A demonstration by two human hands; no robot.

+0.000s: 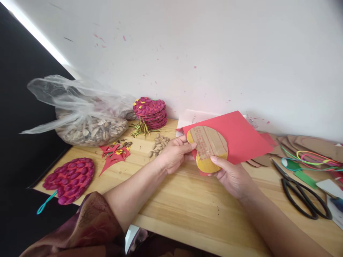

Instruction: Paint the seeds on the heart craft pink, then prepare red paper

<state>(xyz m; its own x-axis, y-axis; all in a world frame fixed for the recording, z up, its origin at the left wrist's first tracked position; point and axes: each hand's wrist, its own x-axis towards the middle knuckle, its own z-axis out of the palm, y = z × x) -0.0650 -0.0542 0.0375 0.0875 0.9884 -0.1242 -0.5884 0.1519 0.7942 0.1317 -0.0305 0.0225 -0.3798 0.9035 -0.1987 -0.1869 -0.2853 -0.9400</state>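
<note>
A brown cardboard cutout (pixel 210 142), rounded and roughly heart-shaped with yellow along its edges, lies against a sheet of red paper (pixel 241 134). My left hand (pixel 178 153) pinches the left side of both, thumb on the cardboard's edge. At the lower right edge, my right hand (pixel 233 176) grips them with its thumb on the cardboard and the fingers mostly hidden behind. Paper and cutout are tilted above the wooden table (pixel 177 207). Just left of my left hand lies a small heap of pale shells or seeds (pixel 160 143).
At the left are a tied plastic bag (pixel 91 125) of shells, red paper scraps (pixel 115 157) and a purple-studded heart (pixel 71 180) with a turquoise loop. Similar hearts (pixel 151 112) are stacked by the wall. Black-handled scissors (pixel 302 194), colored cords (pixel 313 157) and cardboard pieces (pixel 311 144) lie right.
</note>
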